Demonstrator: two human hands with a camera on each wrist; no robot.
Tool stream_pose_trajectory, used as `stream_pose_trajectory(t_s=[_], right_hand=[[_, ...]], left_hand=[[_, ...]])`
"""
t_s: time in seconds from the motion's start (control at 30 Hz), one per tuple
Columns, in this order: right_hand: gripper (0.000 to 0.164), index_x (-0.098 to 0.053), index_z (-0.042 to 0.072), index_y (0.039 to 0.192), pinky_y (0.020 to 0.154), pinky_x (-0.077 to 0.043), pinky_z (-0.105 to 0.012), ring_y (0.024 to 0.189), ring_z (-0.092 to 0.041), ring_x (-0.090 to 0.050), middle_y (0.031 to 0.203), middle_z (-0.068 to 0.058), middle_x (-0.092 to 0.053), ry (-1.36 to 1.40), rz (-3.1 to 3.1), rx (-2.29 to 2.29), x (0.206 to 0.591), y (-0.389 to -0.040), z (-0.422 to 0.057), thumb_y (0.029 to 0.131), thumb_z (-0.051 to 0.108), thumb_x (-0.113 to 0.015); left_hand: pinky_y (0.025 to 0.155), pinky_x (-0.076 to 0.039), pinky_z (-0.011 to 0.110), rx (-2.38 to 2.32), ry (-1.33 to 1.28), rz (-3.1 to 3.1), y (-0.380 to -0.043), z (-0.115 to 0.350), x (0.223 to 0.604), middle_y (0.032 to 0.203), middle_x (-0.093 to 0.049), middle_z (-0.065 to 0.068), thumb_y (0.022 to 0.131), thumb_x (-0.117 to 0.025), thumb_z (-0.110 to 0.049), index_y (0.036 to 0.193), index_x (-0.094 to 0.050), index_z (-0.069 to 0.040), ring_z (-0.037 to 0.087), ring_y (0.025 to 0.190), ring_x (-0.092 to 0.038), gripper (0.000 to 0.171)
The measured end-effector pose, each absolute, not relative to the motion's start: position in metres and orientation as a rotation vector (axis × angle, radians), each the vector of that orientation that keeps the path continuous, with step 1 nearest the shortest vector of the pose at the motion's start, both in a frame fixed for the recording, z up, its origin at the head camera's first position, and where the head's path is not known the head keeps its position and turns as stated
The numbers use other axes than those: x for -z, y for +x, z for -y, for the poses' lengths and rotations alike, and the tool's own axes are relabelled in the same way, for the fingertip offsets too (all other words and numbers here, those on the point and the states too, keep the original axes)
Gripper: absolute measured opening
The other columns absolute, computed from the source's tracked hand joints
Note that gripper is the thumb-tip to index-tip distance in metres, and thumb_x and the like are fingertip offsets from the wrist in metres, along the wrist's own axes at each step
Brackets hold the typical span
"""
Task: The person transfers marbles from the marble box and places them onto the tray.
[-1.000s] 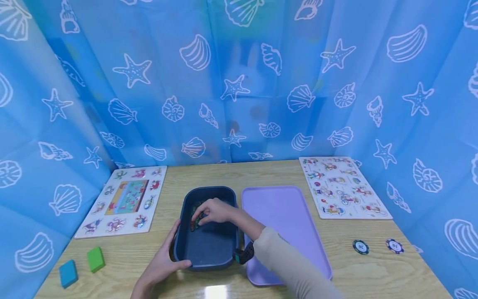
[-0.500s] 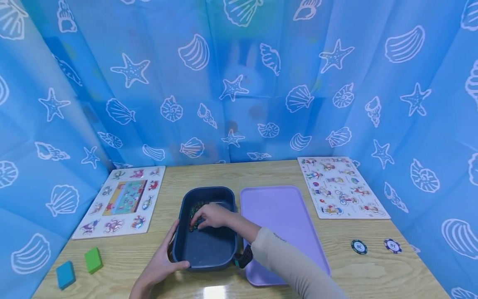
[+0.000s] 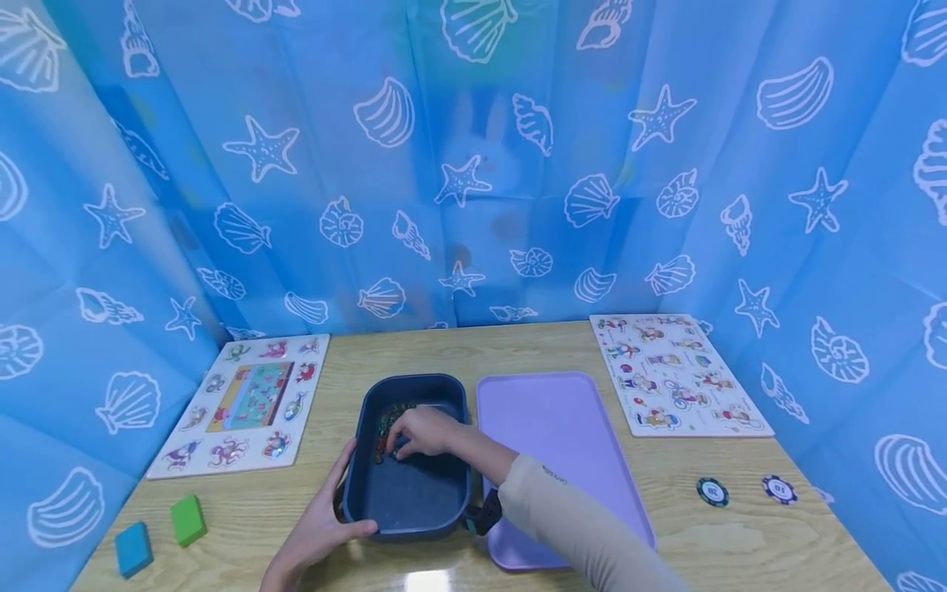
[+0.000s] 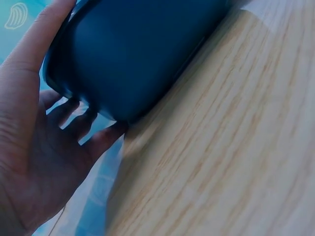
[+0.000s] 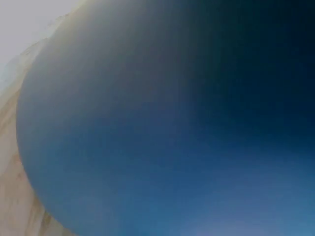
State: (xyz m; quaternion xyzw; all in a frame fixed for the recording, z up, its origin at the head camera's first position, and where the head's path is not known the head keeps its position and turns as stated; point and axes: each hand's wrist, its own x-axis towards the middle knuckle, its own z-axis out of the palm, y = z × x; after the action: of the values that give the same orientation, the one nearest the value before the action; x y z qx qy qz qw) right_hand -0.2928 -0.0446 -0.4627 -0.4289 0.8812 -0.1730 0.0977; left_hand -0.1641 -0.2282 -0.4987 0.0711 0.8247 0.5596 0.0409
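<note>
Gripping a dark-blue rectangular tub (image 3: 414, 498) with left hand (image 3: 322, 515), holding right hand (image 3: 423, 431), unclear if pinching, right beside small red-green pieces (image 3: 384, 427) lying left.

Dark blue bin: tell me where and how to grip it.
Probably by the near-left corner of the dark blue bin, coming from the left: the left hand spans its rounded walls there, while the purple tray sits close on the right.
</note>
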Motion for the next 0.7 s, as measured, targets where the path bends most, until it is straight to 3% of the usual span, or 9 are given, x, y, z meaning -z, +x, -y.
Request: stream_pose_trajectory(t_s=[0.23,0.47,0.53,0.7], right_hand=[[0.018,-0.069,0.021,0.096,0.042,-0.024,-0.015,0.042,-0.006,-0.028,0.048,0.007,-0.030,-1.335,-2.549,0.758,0.444,-0.283,0.031,0.080,0.030,-0.066],[0.021,-0.068,0.021,0.098,0.044,-0.028,-0.019,0.042,-0.010,-0.026,0.047,0.006,-0.027,-1.191,-2.577,1.102,0.415,-0.284,-0.022,0.082,0.033,-0.063],[0.020,-0.067,0.019,0.098,0.044,-0.029,-0.020,0.042,-0.011,-0.024,0.047,0.005,-0.026,-1.119,-2.625,1.191,0.416,-0.291,-0.043,0.082,0.030,-0.063],[0.020,-0.068,0.017,0.097,0.041,-0.024,-0.021,0.043,-0.010,-0.021,0.048,0.005,-0.024,-0.868,-2.786,1.312,0.439,-0.318,-0.090,0.081,0.028,-0.066]], left_hand=[[0.099,-0.031,0.058,-1.662,0.172,-2.562,-0.162,0.225,0.502,0.149,-0.011,0.012,0.073,-0.073,-0.020,0.142,-0.010,-0.036,0.046,0.127,-0.026,0.094],[0.104,-0.026,0.056,-1.678,0.082,-2.565,-0.160,0.220,0.497,0.149,-0.013,0.010,0.075,-0.071,-0.025,0.142,-0.012,-0.033,0.040,0.132,-0.020,0.090],[0.107,-0.022,0.051,-1.712,0.125,-2.578,-0.161,0.221,0.495,0.150,-0.012,0.007,0.074,-0.073,-0.024,0.143,-0.014,-0.029,0.035,0.134,-0.016,0.091],[0.104,-0.022,0.019,-1.807,0.340,-2.578,-0.163,0.230,0.492,0.150,-0.010,0.002,0.072,-0.074,-0.011,0.143,-0.021,-0.022,0.030,0.136,-0.013,0.089]])
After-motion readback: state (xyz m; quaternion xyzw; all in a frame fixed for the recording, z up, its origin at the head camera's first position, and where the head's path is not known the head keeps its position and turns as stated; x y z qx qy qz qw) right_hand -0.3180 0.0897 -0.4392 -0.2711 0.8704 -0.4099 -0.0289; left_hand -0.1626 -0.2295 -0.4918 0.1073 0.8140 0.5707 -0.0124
